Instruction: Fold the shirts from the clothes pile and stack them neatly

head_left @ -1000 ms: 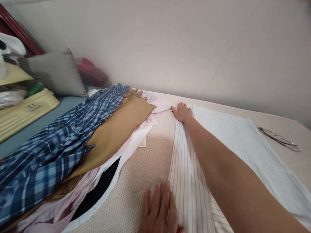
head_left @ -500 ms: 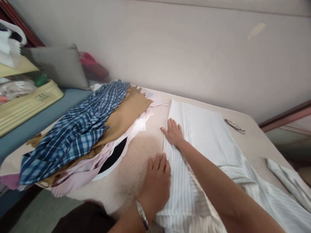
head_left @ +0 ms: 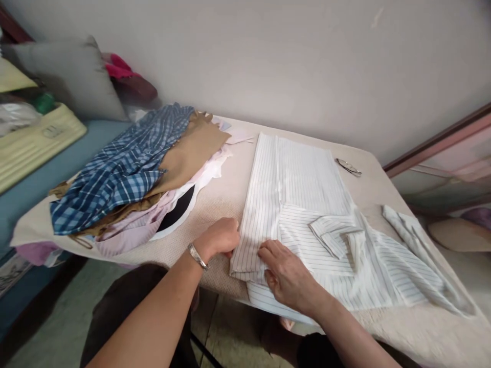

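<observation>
A white shirt (head_left: 307, 174) with thin dark stripes lies spread on the covered table, its left side folded over in a long straight band. My left hand (head_left: 222, 235), with a silver bracelet at the wrist, is closed at the left edge of that band, near the front; its fingertips are partly hidden. My right hand (head_left: 286, 276) is closed on the cloth at the band's near end, fingers curled over it and thumb below. One sleeve (head_left: 337, 235) lies bent across the shirt, and more striped cloth stretches out to the right.
A pile of clothes with a blue plaid shirt (head_left: 126, 158) and a brown garment (head_left: 199, 148) on top lies at left. Eyeglasses (head_left: 348, 167) rest by the far right edge. A yellow basket (head_left: 42, 138) and a grey cushion (head_left: 69, 76) stand beyond the pile.
My hands were flat and spread along the shirt's left edge; now both are closed at its near end. My right hand has come back toward me. The view has shifted.
</observation>
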Action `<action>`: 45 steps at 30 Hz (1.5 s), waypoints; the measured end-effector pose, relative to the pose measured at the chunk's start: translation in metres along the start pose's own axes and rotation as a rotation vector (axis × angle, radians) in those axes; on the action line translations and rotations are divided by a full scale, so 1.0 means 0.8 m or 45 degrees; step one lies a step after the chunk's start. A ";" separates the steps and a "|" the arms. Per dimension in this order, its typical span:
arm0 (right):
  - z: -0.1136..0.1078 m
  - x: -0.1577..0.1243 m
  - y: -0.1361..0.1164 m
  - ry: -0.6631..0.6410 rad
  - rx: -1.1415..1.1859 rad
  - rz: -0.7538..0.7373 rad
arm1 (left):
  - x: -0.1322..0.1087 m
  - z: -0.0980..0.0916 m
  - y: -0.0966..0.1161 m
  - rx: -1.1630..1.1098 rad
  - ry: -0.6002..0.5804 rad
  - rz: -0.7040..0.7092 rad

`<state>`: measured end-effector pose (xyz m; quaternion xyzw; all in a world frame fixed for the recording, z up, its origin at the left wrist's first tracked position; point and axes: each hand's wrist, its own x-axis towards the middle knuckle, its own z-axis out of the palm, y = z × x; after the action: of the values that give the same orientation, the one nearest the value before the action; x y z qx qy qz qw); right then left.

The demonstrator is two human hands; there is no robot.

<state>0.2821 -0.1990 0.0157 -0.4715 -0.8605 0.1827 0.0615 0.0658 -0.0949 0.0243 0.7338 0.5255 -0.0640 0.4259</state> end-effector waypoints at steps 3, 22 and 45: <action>0.015 -0.002 0.004 0.020 -0.164 -0.068 | 0.006 0.005 0.001 -0.113 -0.105 -0.072; -0.004 0.007 -0.009 0.082 -0.099 -0.104 | 0.016 0.011 0.007 0.386 0.345 -0.009; -0.084 -0.027 0.095 0.081 -0.390 0.897 | 0.046 0.089 0.020 0.703 0.858 0.889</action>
<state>0.3725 -0.1623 0.0506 -0.7476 -0.6607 0.0470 -0.0495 0.1200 -0.1189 -0.0315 0.9285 0.3221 0.1836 0.0222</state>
